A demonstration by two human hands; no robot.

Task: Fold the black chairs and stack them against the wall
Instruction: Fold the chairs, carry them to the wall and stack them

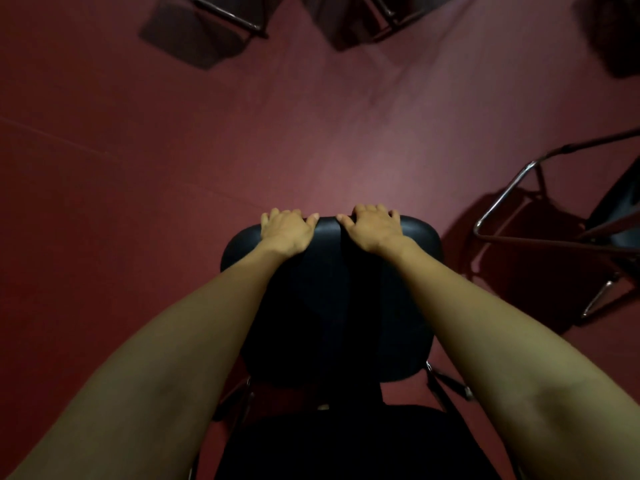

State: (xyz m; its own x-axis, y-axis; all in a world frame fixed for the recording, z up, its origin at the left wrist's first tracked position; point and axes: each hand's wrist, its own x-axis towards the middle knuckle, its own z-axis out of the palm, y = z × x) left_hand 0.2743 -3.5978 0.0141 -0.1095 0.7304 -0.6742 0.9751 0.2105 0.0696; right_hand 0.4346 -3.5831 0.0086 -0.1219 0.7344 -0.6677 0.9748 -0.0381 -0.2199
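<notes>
Black chair (329, 306), padded: directly under both hands, metal legs showing below the forearms. Left hand (285, 230) and right hand (374, 228): side by side, thumbs nearly meeting, fingers curled over the pad's far edge, grasping it. Red floor (173, 150): beyond the fingertips. Chrome-framed chair (502, 199): right of the right hand, well apart. Two further chairs (221, 12): far ahead of the hands, blurred.

Dark red floor (311, 133), faint seam (104, 153) crossing its left side, paler sheen near the middle
</notes>
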